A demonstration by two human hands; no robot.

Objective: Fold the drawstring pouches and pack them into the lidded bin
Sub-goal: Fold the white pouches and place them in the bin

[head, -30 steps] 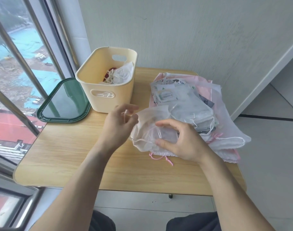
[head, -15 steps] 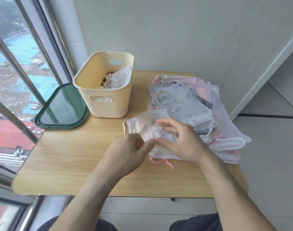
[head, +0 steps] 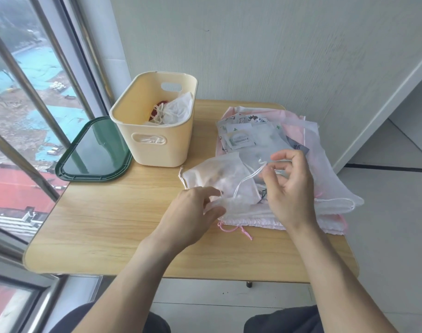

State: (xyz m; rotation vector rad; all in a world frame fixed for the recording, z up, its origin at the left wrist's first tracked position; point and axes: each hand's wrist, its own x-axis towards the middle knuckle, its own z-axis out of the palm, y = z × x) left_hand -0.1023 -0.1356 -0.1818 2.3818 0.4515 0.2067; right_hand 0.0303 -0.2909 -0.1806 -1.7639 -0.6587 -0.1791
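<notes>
My left hand (head: 193, 212) pinched the white mesh pouch (head: 219, 179) while my right hand (head: 289, 188) pinched its white drawstring (head: 247, 177) above the table (head: 109, 217)

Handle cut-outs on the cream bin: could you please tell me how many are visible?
2: one handle cut-out in the near wall facing the person, the other in the far wall by the rim of the bin.

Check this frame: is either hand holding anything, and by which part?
Right hand pinches the white pouch's drawstring, lifting it. Left hand grips that pouch's near edge.
</notes>
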